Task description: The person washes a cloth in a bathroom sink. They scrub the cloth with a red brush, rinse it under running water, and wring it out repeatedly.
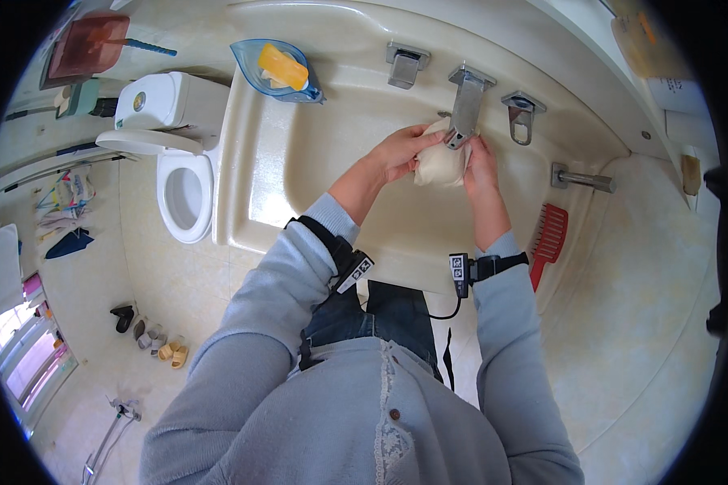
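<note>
A cream-coloured cloth (438, 167) is spread between my two hands beneath the metal faucet spout (466, 109). My left hand (403, 151) grips its left side, thumb on top. On the right side, my right hand (481, 165) has hold of the cloth's edge. The spout hides part of the cloth, and I cannot tell whether water runs. Both hands are over the basin of a cream washbasin (340, 157). Square metal handles, one left (405, 68) and one right (522, 118), flank the spout.
A blue leaf-shaped soap dish (249, 60) with an orange soap bar (283, 66) sits on the back left rim. A red hairbrush (549, 239) lies on the right rim, below a metal wall bar (582, 179). A white toilet (185, 200) stands left; several slippers (151, 339) are on the floor.
</note>
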{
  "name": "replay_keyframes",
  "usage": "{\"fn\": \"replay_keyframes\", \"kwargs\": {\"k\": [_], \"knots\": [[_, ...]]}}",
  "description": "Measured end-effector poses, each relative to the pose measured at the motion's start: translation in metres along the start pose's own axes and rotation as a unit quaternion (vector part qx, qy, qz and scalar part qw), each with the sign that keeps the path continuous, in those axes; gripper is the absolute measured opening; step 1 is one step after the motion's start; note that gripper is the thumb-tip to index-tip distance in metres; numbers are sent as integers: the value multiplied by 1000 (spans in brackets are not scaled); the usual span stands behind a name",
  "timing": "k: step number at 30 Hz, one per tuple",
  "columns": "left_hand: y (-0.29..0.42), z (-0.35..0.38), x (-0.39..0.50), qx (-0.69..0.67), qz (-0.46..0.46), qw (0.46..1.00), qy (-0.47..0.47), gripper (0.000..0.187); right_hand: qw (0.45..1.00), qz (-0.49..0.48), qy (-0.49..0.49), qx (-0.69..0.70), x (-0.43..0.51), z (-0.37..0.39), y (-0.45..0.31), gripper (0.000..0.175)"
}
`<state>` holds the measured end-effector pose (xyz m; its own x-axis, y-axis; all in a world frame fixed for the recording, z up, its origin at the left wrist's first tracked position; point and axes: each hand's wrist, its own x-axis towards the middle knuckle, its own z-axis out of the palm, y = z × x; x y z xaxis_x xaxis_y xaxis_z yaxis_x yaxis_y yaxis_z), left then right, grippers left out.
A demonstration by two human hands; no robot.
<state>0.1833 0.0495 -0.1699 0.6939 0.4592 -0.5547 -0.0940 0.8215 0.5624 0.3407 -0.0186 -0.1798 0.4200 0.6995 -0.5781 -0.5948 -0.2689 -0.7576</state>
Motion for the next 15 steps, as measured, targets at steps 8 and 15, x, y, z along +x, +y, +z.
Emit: {"fn": "replay_keyframes", "kwargs": {"k": [8, 15], "knots": [[7, 31, -4, 93, 248, 939, 219, 33, 980, -39, 45, -188, 7, -19, 0, 34], [21, 49, 38, 161, 466, 844, 209, 25, 977, 91, -32, -190, -41, -52, 14, 33]]}}
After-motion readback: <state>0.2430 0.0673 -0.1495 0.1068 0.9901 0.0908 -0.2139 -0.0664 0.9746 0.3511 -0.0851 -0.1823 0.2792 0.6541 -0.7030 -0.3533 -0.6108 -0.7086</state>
